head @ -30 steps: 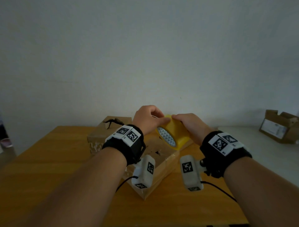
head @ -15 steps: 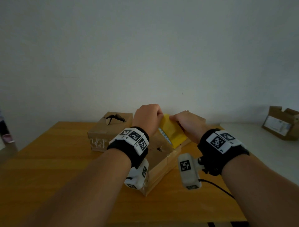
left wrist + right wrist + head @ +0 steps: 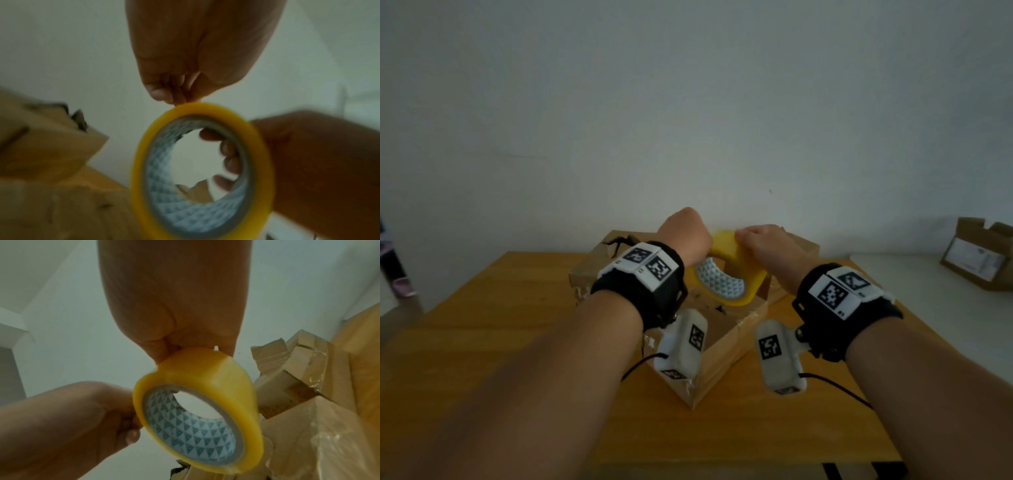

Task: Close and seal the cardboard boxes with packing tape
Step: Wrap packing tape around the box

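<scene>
Right hand (image 3: 767, 246) (image 3: 308, 162) (image 3: 174, 305) clasped round a yellow tape roll (image 3: 726, 274) (image 3: 201, 170) (image 3: 205, 402), fingers (image 3: 228, 151) hooked through the core and seen inside the ring in the left wrist view. Left hand (image 3: 685, 236) (image 3: 195, 48) (image 3: 72, 418) clenched at the roll's outer band, fingertips (image 3: 162, 94) pinched together right at the yellow rim; whether pinching a loose end of tape or only the band itself, impossible to tell. Roll held off the counter (image 3: 500, 325), tilted, its open core with a white and teal triangle pattern turned toward the camera, at the middle of the head view between the two hands.

Nearer the bottom of that frame, black wrist bands (image 3: 647, 284) with white coded tags on both forearms, and a white camera pod hanging below each.

Directly under the roll, a cardboard box (image 3: 726, 346) (image 3: 308, 434) set corner-on toward the lower edge of the frame, resting on the counter, with crinkled clear tape along its edges and a dark ragged gap in its top. Just behind it to the left, a second box (image 3: 589, 270) with a dark tear in its top. Behind it to the right, partly hidden by the right hand, a third box (image 3: 804, 246) with bent flaps and glossy tape.

Far right of the frame, on a pale surface (image 3: 928, 291) beyond the counter, well apart from the rest, a small open box (image 3: 983, 260) bearing a white label. Beyond everything, a plain pale wall.
</scene>
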`<state>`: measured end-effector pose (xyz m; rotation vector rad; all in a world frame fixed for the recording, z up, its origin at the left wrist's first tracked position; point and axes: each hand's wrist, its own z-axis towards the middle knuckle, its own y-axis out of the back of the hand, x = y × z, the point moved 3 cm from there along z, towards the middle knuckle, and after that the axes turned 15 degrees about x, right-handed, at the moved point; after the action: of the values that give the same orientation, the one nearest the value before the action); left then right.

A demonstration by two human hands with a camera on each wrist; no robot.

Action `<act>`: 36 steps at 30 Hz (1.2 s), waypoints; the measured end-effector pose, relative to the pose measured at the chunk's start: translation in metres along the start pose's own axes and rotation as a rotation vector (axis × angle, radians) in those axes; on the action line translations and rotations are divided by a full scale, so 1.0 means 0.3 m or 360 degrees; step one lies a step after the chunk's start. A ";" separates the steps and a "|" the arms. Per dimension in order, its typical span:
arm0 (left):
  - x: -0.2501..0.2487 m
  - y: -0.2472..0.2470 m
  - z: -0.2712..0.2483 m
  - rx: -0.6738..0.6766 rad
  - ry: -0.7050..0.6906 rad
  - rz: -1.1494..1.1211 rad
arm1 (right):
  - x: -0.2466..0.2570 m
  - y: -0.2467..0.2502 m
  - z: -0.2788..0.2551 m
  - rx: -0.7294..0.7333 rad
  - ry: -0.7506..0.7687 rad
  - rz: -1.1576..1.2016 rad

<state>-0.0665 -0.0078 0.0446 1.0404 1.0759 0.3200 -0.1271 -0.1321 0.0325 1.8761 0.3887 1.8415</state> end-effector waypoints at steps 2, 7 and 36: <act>0.006 0.015 -0.004 0.0048 -0.0112 -0.0219 | -0.010 0.005 0.009 -0.0010 -0.0008 0.0127; 0.020 0.034 -0.038 0.0209 -0.0441 -0.0363 | -0.048 0.005 0.024 0.0060 -0.0087 0.0413; 0.184 0.070 -0.003 -0.0050 -0.0033 -0.0938 | -0.084 -0.022 -0.014 0.0323 0.0322 -0.0063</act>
<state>-0.0352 0.0403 0.0305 0.6555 1.2988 -0.1493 -0.1318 -0.1389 0.0074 1.7985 0.7008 2.0368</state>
